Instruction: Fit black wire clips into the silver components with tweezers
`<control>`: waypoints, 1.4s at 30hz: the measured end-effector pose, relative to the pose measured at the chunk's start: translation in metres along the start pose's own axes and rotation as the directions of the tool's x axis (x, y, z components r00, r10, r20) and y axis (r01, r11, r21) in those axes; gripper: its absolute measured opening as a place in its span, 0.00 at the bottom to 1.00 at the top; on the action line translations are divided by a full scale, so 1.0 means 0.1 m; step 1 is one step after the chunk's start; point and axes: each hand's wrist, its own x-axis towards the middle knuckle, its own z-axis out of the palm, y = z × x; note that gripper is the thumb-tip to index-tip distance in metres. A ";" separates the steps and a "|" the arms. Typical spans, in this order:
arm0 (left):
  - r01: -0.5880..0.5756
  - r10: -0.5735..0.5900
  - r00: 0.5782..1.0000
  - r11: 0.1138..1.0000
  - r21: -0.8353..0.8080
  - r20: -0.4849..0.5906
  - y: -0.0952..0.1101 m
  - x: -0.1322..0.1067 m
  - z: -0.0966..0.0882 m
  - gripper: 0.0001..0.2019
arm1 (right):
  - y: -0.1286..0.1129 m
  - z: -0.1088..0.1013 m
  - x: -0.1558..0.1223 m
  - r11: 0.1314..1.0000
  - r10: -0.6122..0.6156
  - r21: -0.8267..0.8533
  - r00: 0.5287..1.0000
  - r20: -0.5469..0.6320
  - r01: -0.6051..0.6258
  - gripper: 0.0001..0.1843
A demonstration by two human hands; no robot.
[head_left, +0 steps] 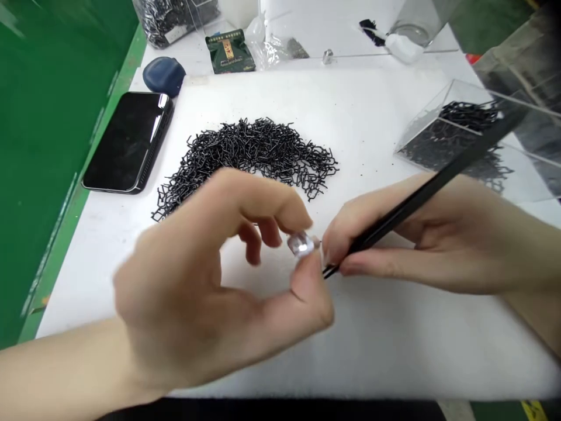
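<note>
**Clear block pinched, tweezers alongside**

Nearest to us, our left hand (193,280) pinches a small clear block (300,244) between thumb and forefinger, a narrow grip, while the other fingers curl loosely and blur. The block sits in the air above a white foam pad (394,345), just right of the left hand's fingertips. Our right hand (421,240) comes in from the other side, its thumb and fingers closed narrowly around black tweezers (421,196). Their tips sit just beside the block, close to our left thumb; we cannot tell whether they touch it.

Beyond our hands, a loose pile of black bent wire pieces (249,155) lies on the pad. To its left are a black phone (127,143) and a dark blue case (164,76). To the right, a clear box (442,131) holds more black pieces, with some scattered by it. Farther back lie a green packet (229,51) and a plastic bag of black pieces (173,20).
</note>
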 end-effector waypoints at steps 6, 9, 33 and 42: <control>0.069 -0.152 0.941 0.961 -0.268 -0.301 0.05 0.09 0.15 0.09 | 0.03 0.06 0.04 1.000 0.021 -0.012 0.992 0.128 -0.020 0.07; 0.051 -0.141 0.960 0.937 -0.346 -0.241 -0.05 0.10 0.18 0.11 | 0.01 0.07 0.05 0.999 0.009 -0.034 0.992 0.123 -0.005 0.05; -0.109 0.095 0.990 0.984 0.144 0.101 -0.10 -0.15 0.18 0.16 | 0.01 -0.07 0.01 1.000 0.019 0.015 0.993 -0.117 -0.018 0.05; -0.130 0.121 0.987 0.988 0.084 0.105 -0.20 -0.16 0.24 0.18 | 0.04 -0.03 0.04 1.000 0.001 0.017 0.999 -0.044 0.000 0.07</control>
